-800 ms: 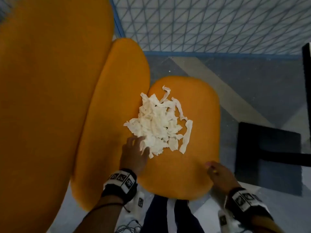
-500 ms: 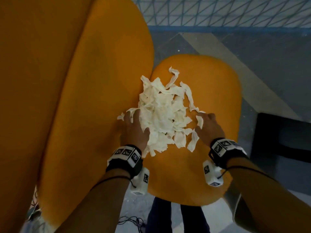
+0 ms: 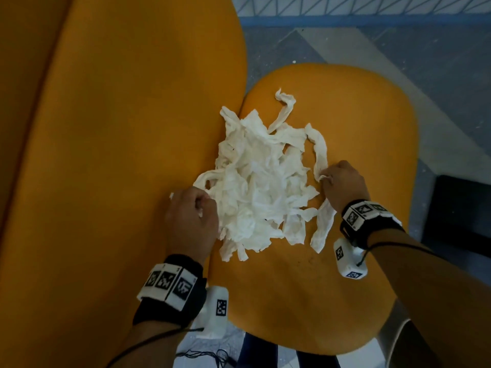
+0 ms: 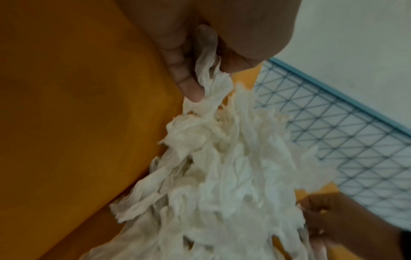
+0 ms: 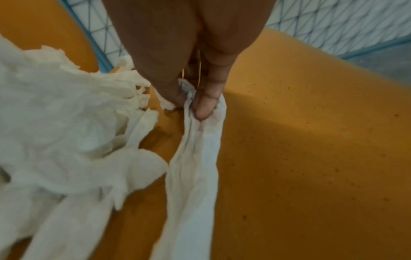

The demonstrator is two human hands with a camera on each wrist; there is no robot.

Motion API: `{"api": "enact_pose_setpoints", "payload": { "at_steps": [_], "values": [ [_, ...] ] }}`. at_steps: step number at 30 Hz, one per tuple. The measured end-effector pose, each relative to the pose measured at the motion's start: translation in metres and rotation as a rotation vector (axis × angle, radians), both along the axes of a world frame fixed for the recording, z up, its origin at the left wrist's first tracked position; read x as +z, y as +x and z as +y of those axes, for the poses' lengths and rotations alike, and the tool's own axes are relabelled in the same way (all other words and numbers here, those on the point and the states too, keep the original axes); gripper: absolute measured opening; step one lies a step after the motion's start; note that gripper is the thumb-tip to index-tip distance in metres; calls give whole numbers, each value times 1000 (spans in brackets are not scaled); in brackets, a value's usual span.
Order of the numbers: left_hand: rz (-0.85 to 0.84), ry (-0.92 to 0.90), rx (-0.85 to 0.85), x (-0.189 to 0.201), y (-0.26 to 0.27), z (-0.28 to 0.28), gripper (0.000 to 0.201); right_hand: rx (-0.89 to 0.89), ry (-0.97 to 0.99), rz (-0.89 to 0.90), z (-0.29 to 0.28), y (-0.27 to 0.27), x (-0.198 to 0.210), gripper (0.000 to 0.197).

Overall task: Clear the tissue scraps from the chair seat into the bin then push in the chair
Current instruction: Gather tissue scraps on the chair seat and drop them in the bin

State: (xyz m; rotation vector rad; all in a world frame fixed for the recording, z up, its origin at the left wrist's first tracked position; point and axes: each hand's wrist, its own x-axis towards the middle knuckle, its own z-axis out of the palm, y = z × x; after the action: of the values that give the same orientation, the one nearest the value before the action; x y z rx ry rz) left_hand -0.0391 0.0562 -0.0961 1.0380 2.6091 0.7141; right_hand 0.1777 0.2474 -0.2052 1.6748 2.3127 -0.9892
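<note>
Left hand (image 3: 190,221) pinches tissue scraps (image 3: 260,187) at the pile's left edge; right hand (image 3: 342,183) pinches a strip. Orange chair seat (image 3: 332,301) bare toward the right rim.

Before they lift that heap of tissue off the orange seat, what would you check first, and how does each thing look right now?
1. Left hand holds scraps: ok, fingers pinch tissue in the left wrist view.
2. Right hand holds scraps: ok, it pinches a long strip.
3. Whole tissue pile gathered: not ok, loose strips trail outside both hands.
4. Pile clear of the chair seat: not ok, it rests there.
5. Bin within reach: cannot tell, none visible.
</note>
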Motion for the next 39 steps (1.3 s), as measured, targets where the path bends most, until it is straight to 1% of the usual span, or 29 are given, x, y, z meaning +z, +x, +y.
{"api": "enact_pose_setpoints", "payload": {
  "at_steps": [2,4,5,7,9,11,13,14,16,17,18,19,20,21,23,26,29,32,33,35,36,37,39],
  "values": [
    [0,31,40,14,-2,1,17,-73,-44,30,1,3,5,24],
    [-11,92,60,24,-6,4,26,-206,-88,79,0,8,12,22],
    [-22,125,48,29,-7,7,32,-281,-106,111,-2,11,16,25],
    [-48,177,-21,37,-7,15,36,-422,-134,201,-6,18,25,36],
    [-66,152,-123,43,-1,24,28,-500,-168,248,-11,26,30,36],
    [-71,66,-226,45,12,33,13,-470,-182,232,-16,30,32,26],
    [-115,-29,-300,42,29,42,17,-392,-176,218,-23,29,30,14],
    [-142,-98,-326,36,37,45,22,-341,-181,210,-27,28,27,21],
    [-152,-302,-362,20,47,48,46,-218,-206,131,-36,26,18,45],
    [-146,-414,-373,12,49,48,58,-164,-207,73,-40,27,13,52],
    [-133,-498,-378,2,48,47,62,-136,-192,30,-43,27,9,53],
    [-110,-539,-381,-6,46,46,58,-122,-160,4,-44,27,6,50],
    [-86,-541,-380,-11,43,45,48,-116,-126,-8,-44,27,5,43],
    [-78,-516,-371,-14,40,45,36,-119,-93,-1,-44,28,4,34],
    [-103,-427,-318,-12,33,44,23,-134,-58,18,-41,27,4,14],
    [-116,-264,-228,3,24,39,12,-212,-26,80,-39,28,9,15],
    [-77,-130,-196,17,13,27,17,-315,9,213,-42,31,26,15],
    [-72,-8,-177,28,2,14,22,-387,-44,385,-52,29,52,29],
    [-70,22,-167,31,-1,11,25,-427,-76,448,-55,26,60,31],
    [-77,64,-160,36,-4,5,28,-506,-151,538,-63,17,73,21],
    [-97,74,-160,38,-4,4,30,-507,-179,554,-65,12,76,15],
    [-131,71,-158,39,-3,4,32,-484,-199,541,-67,6,75,14],
    [-186,34,-144,36,-2,7,36,-399,-239,430,-69,-7,67,21]
  ]
}}
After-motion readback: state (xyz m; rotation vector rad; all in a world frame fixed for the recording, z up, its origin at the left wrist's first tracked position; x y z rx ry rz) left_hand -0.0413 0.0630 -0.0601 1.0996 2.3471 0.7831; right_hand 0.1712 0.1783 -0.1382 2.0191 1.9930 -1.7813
